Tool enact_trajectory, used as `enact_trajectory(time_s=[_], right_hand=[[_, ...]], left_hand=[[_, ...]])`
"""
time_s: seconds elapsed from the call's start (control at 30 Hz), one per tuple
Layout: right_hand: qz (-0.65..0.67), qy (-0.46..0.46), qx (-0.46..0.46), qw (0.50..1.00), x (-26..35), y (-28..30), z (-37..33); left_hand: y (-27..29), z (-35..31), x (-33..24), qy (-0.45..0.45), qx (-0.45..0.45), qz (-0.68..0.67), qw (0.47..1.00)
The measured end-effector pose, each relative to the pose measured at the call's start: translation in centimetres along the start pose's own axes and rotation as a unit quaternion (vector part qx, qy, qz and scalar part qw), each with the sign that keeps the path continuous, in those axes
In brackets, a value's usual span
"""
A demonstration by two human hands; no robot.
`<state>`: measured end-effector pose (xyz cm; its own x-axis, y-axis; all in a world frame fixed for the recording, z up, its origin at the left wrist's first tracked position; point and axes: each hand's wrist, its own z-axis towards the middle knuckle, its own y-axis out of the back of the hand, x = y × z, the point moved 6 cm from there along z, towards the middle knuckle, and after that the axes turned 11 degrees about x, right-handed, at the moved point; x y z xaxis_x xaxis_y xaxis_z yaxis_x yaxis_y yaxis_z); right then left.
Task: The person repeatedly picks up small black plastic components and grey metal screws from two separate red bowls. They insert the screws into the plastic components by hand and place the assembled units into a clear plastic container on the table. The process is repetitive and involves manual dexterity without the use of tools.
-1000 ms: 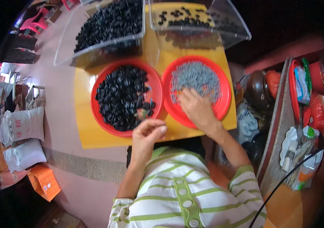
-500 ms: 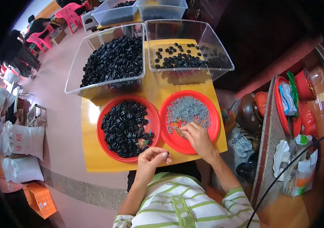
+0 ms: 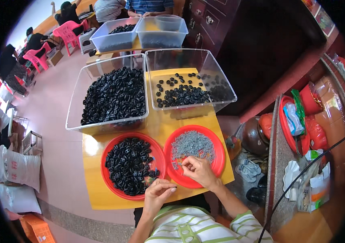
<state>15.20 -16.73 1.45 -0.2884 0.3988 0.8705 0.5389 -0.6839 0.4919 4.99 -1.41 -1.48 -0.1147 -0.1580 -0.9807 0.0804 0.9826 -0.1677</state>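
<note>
My left hand (image 3: 157,196) is closed in a pinch at the near edge of the yellow table, just right of a red plate (image 3: 104,178) heaped with black two-holed oval pieces (image 3: 127,164). A small dark bit, seemingly one of these pieces, shows at its fingertips. My right hand (image 3: 201,172) reaches over a second red plate (image 3: 220,156), which holds a pile of small grey screw-like pieces (image 3: 192,143). Its thumb and fingers are pinched together at the near left of that pile, beside a few loose ones. What they hold is hidden.
Behind the plates stand two clear bins: a full left bin (image 3: 114,95) of black pieces and a right bin (image 3: 186,95) with fewer. Further back are more bins (image 3: 162,34) and seated people. White sacks (image 3: 19,168) lie at left; a stone ledge (image 3: 277,174) runs along the right.
The view has tilted upward, so the table sits lower and the people behind show. My right hand's pinch has moved slightly left over the plate; my left hand keeps its pinch.
</note>
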Motion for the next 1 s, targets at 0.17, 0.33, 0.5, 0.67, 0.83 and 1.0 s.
enact_trajectory(time_s=[0.17, 0.33, 0.5, 0.67, 0.83, 1.0], right_hand=[[0.077, -0.034, 0.021, 0.996, -0.3, -1.1, 0.2], [0.262, -0.045, 0.040, 0.963, 1.0, -3.0, 0.8], [0.340, 0.000, 0.024, 0.940, 2.1, -5.7, 1.4], [0.344, 0.023, 0.017, 0.939, 2.7, -6.7, 2.1], [0.339, 0.005, 0.012, 0.941, 2.5, -6.8, 2.2], [0.351, -0.005, 0.002, 0.937, 2.1, -6.9, 2.2]], left_hand=[[1.3, -0.1, -1.0, 0.053, -0.036, -0.059, 0.996], [2.7, 0.0, 0.3, 0.081, -0.076, -0.259, 0.959], [3.5, 0.1, 0.6, 0.059, -0.072, -0.371, 0.924], [3.4, 0.4, 0.5, 0.038, -0.071, -0.371, 0.925], [3.4, 0.8, 0.2, 0.030, -0.072, -0.369, 0.926], [3.5, 1.0, 0.4, 0.025, -0.079, -0.365, 0.927]])
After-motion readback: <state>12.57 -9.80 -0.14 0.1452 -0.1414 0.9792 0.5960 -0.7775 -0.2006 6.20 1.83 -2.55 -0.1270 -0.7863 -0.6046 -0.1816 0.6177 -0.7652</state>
